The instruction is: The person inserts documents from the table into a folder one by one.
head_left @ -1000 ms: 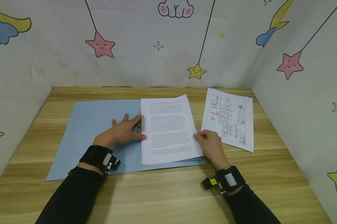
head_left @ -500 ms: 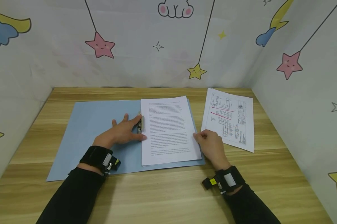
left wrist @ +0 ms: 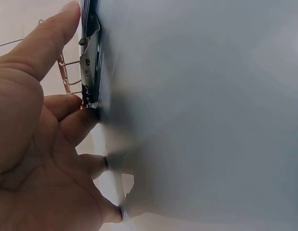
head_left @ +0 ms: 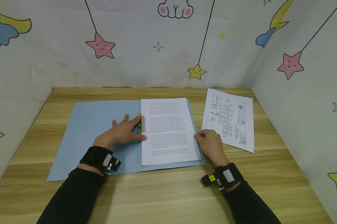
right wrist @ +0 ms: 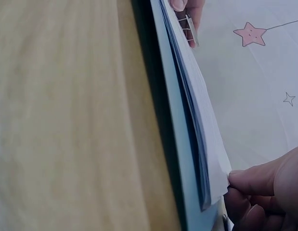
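Note:
A light blue file folder (head_left: 87, 133) lies spread flat on the wooden table, with a stack of printed paper (head_left: 168, 130) on its right half. My left hand (head_left: 119, 132) rests at the fold, fingers spread. Its thumb presses the paper's left edge and a fingertip touches the folder's metal clip (head_left: 140, 124). In the left wrist view that clip (left wrist: 90, 67) has thin metal wires standing out beside the thumb. At the stack's right edge my right hand (head_left: 211, 144) pinches the paper between thumb and finger; the right wrist view shows the pinched edge (right wrist: 218, 180).
Sheets with technical drawings and red lines (head_left: 228, 119) lie to the right, close behind the right hand. White walls (head_left: 146, 68) with star and cloud pictures bound the wooden table (head_left: 157, 193) at the back and sides.
The top sheet's lifted far-right corner has settled down, and its right edge now lines up with the stack, baring the folder's blue margin. The left hand stays put; the right hand barely shifts.

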### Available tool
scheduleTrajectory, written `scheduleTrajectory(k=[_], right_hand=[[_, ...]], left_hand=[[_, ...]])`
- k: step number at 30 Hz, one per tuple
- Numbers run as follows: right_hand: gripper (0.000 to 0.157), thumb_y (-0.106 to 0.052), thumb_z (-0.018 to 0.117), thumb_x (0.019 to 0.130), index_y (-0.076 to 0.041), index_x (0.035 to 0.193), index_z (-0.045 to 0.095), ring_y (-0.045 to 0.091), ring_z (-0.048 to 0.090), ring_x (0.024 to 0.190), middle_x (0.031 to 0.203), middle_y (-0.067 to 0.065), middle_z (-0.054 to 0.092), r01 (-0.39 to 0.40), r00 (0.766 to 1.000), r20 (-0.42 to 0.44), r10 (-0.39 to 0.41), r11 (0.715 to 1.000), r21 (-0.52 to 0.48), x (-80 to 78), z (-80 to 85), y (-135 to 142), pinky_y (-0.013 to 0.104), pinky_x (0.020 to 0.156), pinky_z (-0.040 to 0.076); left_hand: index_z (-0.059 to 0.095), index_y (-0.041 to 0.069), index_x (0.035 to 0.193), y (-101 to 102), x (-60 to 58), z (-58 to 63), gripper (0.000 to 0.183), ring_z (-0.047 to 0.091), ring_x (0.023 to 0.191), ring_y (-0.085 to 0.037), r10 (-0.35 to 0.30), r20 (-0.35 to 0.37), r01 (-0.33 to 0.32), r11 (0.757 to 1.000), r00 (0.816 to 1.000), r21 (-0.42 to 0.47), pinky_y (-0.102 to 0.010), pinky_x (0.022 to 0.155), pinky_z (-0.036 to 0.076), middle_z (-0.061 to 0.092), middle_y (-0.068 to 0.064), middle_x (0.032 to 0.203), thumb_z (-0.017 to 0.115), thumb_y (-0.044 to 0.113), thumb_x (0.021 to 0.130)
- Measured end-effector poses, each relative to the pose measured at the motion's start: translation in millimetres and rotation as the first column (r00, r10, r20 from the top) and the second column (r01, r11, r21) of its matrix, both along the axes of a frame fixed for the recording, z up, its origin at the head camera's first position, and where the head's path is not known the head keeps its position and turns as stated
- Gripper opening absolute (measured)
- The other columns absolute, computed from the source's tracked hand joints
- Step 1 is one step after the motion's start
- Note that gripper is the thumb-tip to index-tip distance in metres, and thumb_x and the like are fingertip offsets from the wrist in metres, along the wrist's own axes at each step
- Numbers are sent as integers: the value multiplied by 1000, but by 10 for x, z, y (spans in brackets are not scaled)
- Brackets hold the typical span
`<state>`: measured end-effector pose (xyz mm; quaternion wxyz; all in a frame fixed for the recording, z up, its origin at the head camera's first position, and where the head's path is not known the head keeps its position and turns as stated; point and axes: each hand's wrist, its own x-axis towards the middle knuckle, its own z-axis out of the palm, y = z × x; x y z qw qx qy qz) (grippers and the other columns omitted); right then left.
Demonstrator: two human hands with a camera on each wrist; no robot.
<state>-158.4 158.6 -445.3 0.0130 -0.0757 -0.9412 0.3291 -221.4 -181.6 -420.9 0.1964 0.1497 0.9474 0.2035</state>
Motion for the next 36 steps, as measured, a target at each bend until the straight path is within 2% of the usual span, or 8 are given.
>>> scheduleTrajectory(k=[7, 12, 18, 21, 25, 30, 33, 36], right_hand=[[24, -28, 62, 92, -8, 97, 74, 19, 60, 63, 78, 5, 70, 14, 997, -82, -11, 999, 33, -2, 57, 56, 34, 54, 47], [24, -29, 61, 93, -8, 100, 72, 20, 60, 68, 83, 6, 70, 8, 992, -130, 2, 997, 74, -26, 61, 189, 35, 60, 47], [37, -28, 57, 95, 0, 116, 66, 27, 62, 75, 93, 16, 70, 7, 997, -80, 8, 983, 184, -52, 30, 378, 39, 60, 49], [46, -28, 57, 94, 7, 125, 60, 35, 64, 90, 107, 25, 68, -20, 999, -25, 27, 967, 252, -46, 28, 434, 47, 68, 52], [52, -30, 57, 95, 8, 130, 54, 40, 59, 106, 122, 32, 60, -68, 998, 26, 63, 960, 270, -27, 18, 450, 52, 78, 51], [51, -30, 57, 95, 7, 130, 55, 41, 58, 109, 122, 31, 60, -82, 997, 29, 77, 962, 261, -17, 26, 452, 53, 80, 50], [49, -30, 57, 95, 7, 126, 58, 41, 58, 106, 118, 30, 61, -44, 999, 19, 41, 965, 260, -21, 49, 506, 53, 79, 50], [44, -29, 57, 94, 6, 120, 62, 37, 60, 96, 111, 27, 64, 12, 1000, -6, -11, 962, 273, -29, 68, 618, 49, 70, 50]], left_hand=[[12, 20, 157, 3, 3, -1, 108, -10, 144, -42, 1, 0, -1, 1000, 1000, 2, -76, 103, -13, 22, -21, 158, 66, 67, 77], [11, 20, 157, 1, 1, -18, 107, -10, 144, -42, -2, -3, 2, 1000, 1000, -3, -76, 103, -13, 21, -21, 158, 66, 67, 78], [11, 20, 157, 3, -2, -20, 106, -10, 144, -42, 0, -2, 0, 1000, 1000, -5, -76, 103, -13, 21, -20, 159, 66, 66, 78], [12, 20, 157, 12, -2, -17, 107, -10, 144, -43, 1, -7, -1, 1000, 1000, -8, -76, 103, -12, 22, -21, 158, 66, 67, 77], [12, 20, 157, 24, -2, -24, 106, -9, 144, -43, 3, -14, -3, 1000, 1000, -16, -76, 103, -11, 22, -21, 158, 66, 67, 78], [12, 19, 157, 37, -10, -32, 107, -9, 144, -43, -4, -20, 3, 1000, 1000, -17, -76, 103, -11, 23, -18, 158, 66, 67, 78], [12, 19, 157, 37, -11, -31, 107, -9, 144, -43, -7, -18, 7, 1000, 1000, -14, -76, 103, -12, 22, -18, 158, 65, 67, 78], [11, 19, 157, 25, -9, -30, 106, -10, 144, -43, -11, -17, 11, 1000, 1000, -13, -77, 102, -11, 19, -19, 159, 65, 67, 79]])
